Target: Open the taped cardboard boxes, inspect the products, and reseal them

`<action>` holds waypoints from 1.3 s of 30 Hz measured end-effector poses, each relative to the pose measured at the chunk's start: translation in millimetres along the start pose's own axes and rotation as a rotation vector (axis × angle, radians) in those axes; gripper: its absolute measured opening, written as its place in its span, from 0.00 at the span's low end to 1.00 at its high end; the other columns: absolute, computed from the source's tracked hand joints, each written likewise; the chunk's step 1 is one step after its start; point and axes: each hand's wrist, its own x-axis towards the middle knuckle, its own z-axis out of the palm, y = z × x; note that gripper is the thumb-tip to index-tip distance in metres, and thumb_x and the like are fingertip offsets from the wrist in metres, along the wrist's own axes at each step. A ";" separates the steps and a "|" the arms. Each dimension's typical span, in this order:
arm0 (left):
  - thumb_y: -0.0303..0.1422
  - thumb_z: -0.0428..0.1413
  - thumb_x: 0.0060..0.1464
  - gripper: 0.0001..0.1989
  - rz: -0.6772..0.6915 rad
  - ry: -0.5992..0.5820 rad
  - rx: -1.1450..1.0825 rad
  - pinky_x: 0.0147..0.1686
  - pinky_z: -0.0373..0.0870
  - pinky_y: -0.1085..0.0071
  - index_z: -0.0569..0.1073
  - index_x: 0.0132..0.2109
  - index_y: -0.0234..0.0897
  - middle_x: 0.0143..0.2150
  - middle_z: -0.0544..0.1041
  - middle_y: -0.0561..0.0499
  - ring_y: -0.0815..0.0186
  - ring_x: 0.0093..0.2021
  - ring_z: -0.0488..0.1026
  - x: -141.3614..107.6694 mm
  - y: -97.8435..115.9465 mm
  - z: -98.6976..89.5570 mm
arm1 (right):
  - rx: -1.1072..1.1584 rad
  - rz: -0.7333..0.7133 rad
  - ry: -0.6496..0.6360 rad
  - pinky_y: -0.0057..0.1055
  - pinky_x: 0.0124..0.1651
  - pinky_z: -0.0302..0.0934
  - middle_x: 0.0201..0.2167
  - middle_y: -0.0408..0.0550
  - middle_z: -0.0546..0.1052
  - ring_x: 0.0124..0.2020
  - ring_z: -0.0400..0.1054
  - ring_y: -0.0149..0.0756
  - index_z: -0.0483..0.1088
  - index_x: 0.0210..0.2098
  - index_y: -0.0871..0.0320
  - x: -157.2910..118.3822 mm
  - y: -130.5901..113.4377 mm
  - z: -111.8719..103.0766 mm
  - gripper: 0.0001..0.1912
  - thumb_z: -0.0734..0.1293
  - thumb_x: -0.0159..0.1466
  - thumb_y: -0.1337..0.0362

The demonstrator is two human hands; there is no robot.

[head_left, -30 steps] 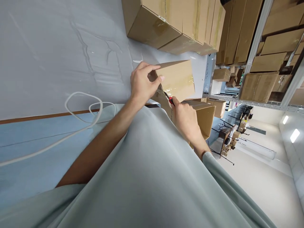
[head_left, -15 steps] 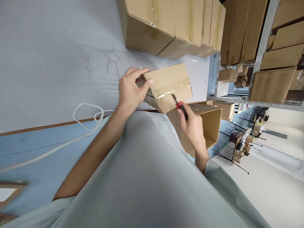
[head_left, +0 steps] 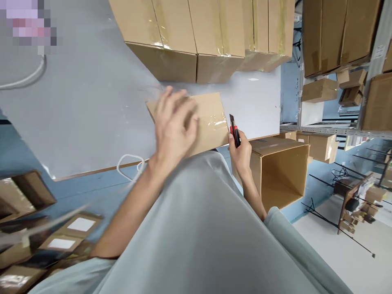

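Note:
A small cardboard box (head_left: pixel 211 118) with clear tape across its face lies at the table's near edge, against the grey-green shirt. Over its left part is my left hand (head_left: pixel 176 122), blurred, its fingers spread and slightly bent; whether they touch the cardboard is unclear. My right hand (head_left: pixel 240 153) grips a red and black box cutter (head_left: pixel 235 132), blade pointing up, just beyond the box's right edge.
Large taped boxes (head_left: pixel 180 61) line the table's far side. An open carton (head_left: pixel 284 171) stands by the near right edge. A white cable (head_left: pixel 122 157) loops at the table edge (head_left: pixel 101 172). Shelves with boxes (head_left: pixel 320 90) are on the right; more boxes (head_left: pixel 70 232) sit lower left.
My left hand has left the box's corner and opened over its face. The box cutter has moved off the tape to the box's right side. The view has shifted, showing more on the left.

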 end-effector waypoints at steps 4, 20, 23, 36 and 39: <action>0.50 0.51 0.79 0.22 0.031 -0.182 0.046 0.89 0.39 0.36 0.80 0.66 0.48 0.82 0.71 0.54 0.50 0.89 0.53 4.9 23.5 43.2 | 0.059 -0.074 -0.094 0.37 0.61 0.75 0.56 0.56 0.87 0.57 0.83 0.45 0.76 0.66 0.56 13.3 10.8 -2.7 0.23 0.59 0.86 0.50; 0.49 0.60 0.75 0.20 0.009 -0.199 0.083 0.89 0.38 0.32 0.80 0.69 0.60 0.84 0.68 0.55 0.42 0.89 0.52 -2.4 6.6 45.9 | 0.003 -0.200 -0.319 0.38 0.58 0.79 0.63 0.57 0.85 0.59 0.84 0.47 0.67 0.78 0.55 22.1 -4.2 -23.8 0.26 0.54 0.87 0.58; 0.49 0.60 0.75 0.20 0.003 -0.204 0.084 0.89 0.36 0.32 0.80 0.69 0.60 0.85 0.67 0.55 0.43 0.90 0.50 -2.6 6.4 45.1 | -0.084 -0.165 -0.352 0.37 0.54 0.79 0.62 0.57 0.86 0.54 0.86 0.47 0.65 0.81 0.56 19.7 -11.8 -25.8 0.27 0.55 0.86 0.61; 0.56 0.55 0.75 0.22 -0.078 -0.187 0.054 0.89 0.35 0.31 0.82 0.64 0.55 0.83 0.71 0.57 0.45 0.90 0.48 -2.0 20.3 47.6 | -0.411 -0.056 -0.549 0.39 0.57 0.79 0.58 0.61 0.88 0.55 0.87 0.49 0.59 0.84 0.61 34.4 -66.5 -55.5 0.31 0.56 0.84 0.65; 0.55 0.51 0.78 0.24 -0.066 -0.165 0.104 0.89 0.38 0.34 0.83 0.63 0.50 0.83 0.70 0.57 0.45 0.89 0.52 -1.5 20.0 48.6 | -0.454 -0.033 -0.557 0.37 0.57 0.79 0.59 0.63 0.88 0.55 0.88 0.47 0.59 0.82 0.63 36.3 -80.1 -55.5 0.30 0.57 0.84 0.68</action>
